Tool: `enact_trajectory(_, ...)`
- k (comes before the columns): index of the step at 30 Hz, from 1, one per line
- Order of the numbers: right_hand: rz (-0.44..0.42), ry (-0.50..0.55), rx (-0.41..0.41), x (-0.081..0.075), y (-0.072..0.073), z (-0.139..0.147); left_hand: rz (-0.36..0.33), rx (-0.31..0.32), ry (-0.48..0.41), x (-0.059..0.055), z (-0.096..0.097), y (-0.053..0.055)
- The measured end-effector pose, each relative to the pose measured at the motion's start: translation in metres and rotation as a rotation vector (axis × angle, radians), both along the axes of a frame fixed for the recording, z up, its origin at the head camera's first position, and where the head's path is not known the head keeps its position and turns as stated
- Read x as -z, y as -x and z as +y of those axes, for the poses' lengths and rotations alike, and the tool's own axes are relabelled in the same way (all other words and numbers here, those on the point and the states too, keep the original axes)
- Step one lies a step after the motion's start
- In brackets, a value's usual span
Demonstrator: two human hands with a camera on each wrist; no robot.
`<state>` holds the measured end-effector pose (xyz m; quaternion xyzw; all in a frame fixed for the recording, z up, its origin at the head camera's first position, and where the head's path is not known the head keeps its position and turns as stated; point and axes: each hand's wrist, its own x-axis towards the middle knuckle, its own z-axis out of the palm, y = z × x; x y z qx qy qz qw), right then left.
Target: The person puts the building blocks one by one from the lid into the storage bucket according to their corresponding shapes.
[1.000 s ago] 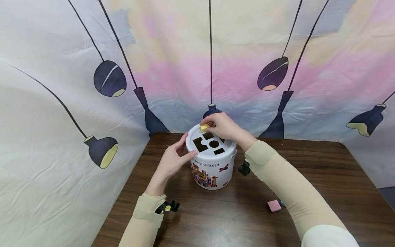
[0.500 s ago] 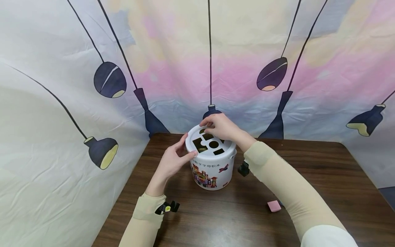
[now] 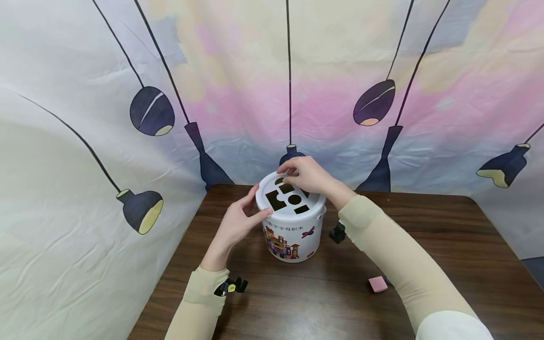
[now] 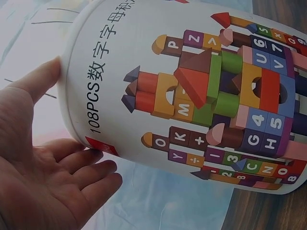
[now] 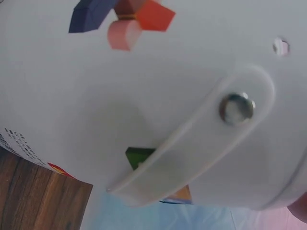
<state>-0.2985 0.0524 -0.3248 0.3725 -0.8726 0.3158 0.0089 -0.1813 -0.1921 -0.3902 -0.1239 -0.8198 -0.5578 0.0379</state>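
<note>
A white bucket (image 3: pixel 299 243) with a picture of building blocks on its side stands on the table, its lid (image 3: pixel 313 200) pierced by several dark holes of different shapes. My left hand (image 3: pixel 240 217) rests at the lid's left side, thumb on the near rim and index finger on the rim farther back. In the left wrist view its other fingers (image 4: pixel 91 184) stretch loosely beside the bucket. My right hand (image 3: pixel 308 174) hovers over the lid's far part, fingers bent downward by a hole, no block visible between them. The right wrist view shows mostly the bucket's side and its white handle (image 5: pixel 192 139).
A pink block (image 3: pixel 378 284) lies on the brown wooden table (image 3: pixel 323 302) right of the bucket. Beside it, a small blue thing (image 3: pixel 387 280) is mostly hidden by my right sleeve. A cloth (image 3: pixel 238 94) printed with hanging lamps hangs behind the table.
The yellow block that my right hand pinched over the lid's far hole one second ago has gone out of sight through the lid. Both hands have stayed nearly in place.
</note>
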Motion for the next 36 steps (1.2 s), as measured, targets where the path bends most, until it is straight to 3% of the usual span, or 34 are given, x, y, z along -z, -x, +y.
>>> enact_trajectory(12, -0.037, 0.157, 0.057, 0.002, -0.003, 0.043, 0.007, -0.009, -0.010, 0.000, -0.001, 0.001)
enact_trajectory(22, -0.069, 0.283, 0.174, 0.026, -0.008, 0.094, 0.018, 0.005, -0.026, 0.001, -0.001, 0.002)
enact_trajectory(30, -0.080, 0.224, 0.246, 0.062, -0.018, 0.150, 0.012, 0.000, -0.021, 0.002, 0.000, 0.002)
enact_trajectory(36, -0.164, 0.056, 0.196, 0.093, -0.032, 0.199, 0.008, 0.000, -0.033, 0.001, 0.000, 0.001)
